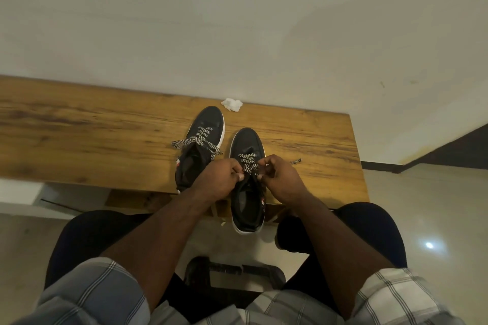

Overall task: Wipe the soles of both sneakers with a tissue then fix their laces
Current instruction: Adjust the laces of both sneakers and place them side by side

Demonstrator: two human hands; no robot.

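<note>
Two black sneakers with white soles stand upright on the wooden table, toes pointing away from me. The left sneaker has its checkered lace tied in a loose bow. The right sneaker hangs with its heel over the table's near edge. My left hand and my right hand sit over its tongue, each pinching a strand of its checkered lace. A crumpled white tissue lies at the table's far edge, beyond the left sneaker.
The table stands against a white wall and ends at the right near a tiled floor. A small dark lace end lies on the wood right of my right hand. My knees and a dark stool are below the table edge.
</note>
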